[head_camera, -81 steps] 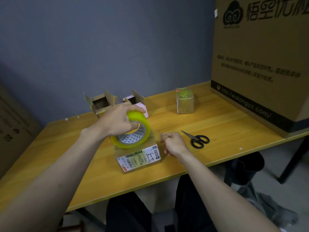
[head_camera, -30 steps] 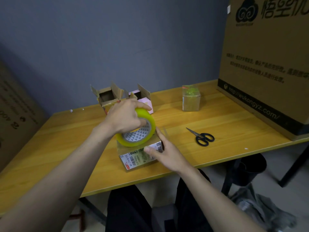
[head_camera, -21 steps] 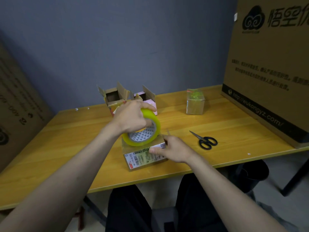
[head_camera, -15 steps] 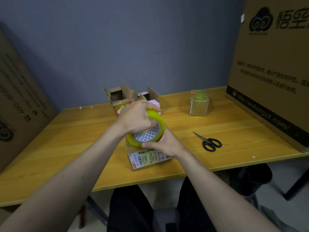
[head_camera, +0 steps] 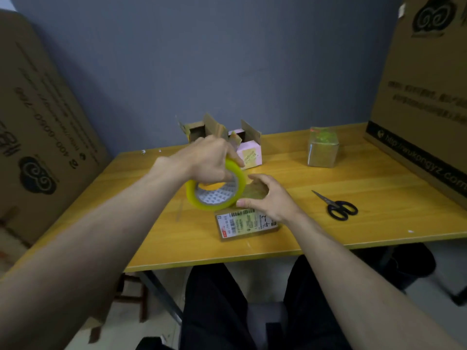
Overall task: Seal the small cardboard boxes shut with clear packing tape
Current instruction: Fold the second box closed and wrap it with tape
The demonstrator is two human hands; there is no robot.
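Gripping the tape roll from above, the left hand holds it over the labelled box — the right hand, fingers spread, rests on the box top.

Dim, soft indoor light; wide-angle stretching and blur at edges

I see my left hand gripping the yellow tape roll from the top, right over a small box with a white label. My right hand rests on that box, thumb by the roll. Black scissors lie to the right on the yellow table. At the back sit two open boxes, one pink, and a taped box.
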